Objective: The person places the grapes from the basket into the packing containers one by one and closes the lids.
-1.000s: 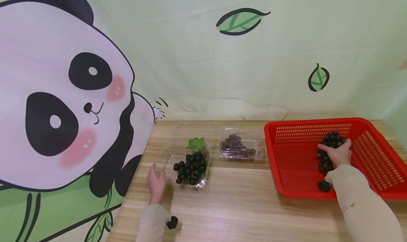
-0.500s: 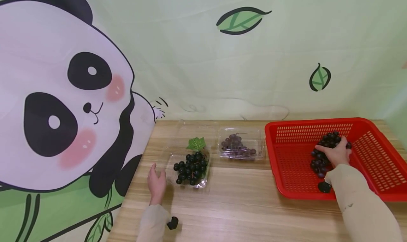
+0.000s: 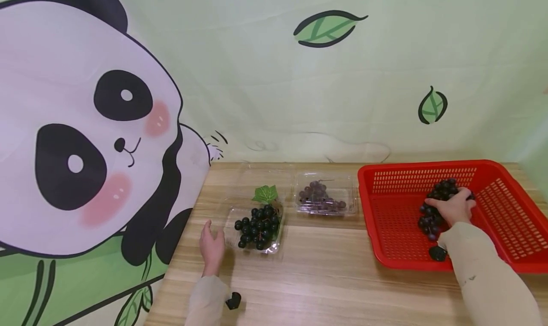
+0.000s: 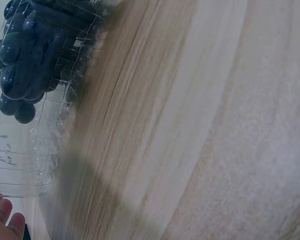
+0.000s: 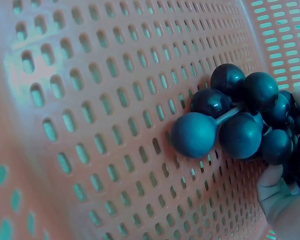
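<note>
In the red basket (image 3: 400, 231), my right hand (image 3: 457, 206) holds a bunch of dark grapes (image 3: 430, 221) from above. The right wrist view shows the round, dark berries (image 5: 242, 132) close over the perforated basket floor, with fingers (image 5: 271, 187) against them. My left hand (image 3: 211, 244) stands with fingers apart beside the left side of an open clear plastic box (image 3: 233, 216). Inside that box lies another bunch of black grapes (image 3: 259, 226). The left wrist view has my left fingertips (image 4: 5, 216) right at the end of the box.
A second clear box (image 3: 346, 197), with purplish grapes (image 3: 314, 192), stands between the open box and the basket. A green leaf (image 3: 265, 193) lies at the back of the open box. Behind the wooden table (image 3: 321, 278) hangs a panda-print cloth (image 3: 325, 102).
My right hand has shifted slightly left in the basket, and the lower end of the grape bunch has swung left with it. The left hand stays beside the open box.
</note>
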### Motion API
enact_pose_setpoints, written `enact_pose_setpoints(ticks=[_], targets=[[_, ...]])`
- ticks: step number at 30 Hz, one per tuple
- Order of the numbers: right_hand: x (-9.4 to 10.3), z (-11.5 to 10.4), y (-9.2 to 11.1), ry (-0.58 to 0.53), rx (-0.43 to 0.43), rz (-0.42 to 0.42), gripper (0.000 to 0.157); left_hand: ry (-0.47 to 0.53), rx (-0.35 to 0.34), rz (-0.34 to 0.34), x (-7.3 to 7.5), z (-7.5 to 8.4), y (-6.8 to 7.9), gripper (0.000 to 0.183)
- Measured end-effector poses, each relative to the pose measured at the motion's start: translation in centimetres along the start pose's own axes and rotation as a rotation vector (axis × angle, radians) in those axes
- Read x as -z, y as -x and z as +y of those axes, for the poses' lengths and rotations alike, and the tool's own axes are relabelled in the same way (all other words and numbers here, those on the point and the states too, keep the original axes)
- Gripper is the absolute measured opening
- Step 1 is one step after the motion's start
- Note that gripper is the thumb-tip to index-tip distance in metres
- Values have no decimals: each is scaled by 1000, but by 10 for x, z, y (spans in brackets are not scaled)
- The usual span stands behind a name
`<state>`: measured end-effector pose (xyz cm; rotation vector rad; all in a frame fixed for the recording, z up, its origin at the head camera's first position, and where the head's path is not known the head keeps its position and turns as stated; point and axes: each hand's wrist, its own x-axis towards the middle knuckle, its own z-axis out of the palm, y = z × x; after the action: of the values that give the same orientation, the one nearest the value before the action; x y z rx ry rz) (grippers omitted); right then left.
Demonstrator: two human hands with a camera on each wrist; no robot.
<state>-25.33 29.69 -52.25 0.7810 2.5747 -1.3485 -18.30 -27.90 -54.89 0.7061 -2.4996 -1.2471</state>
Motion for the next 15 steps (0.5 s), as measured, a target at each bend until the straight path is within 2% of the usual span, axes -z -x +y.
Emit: enact_pose_setpoints(ticks=[9, 15], targets=[[0, 0, 2, 32, 25, 72, 93, 7, 7, 1, 0, 2, 1, 51], [0, -2, 7, 37, 52, 81, 88, 9, 4, 8, 0, 2, 1, 50]])
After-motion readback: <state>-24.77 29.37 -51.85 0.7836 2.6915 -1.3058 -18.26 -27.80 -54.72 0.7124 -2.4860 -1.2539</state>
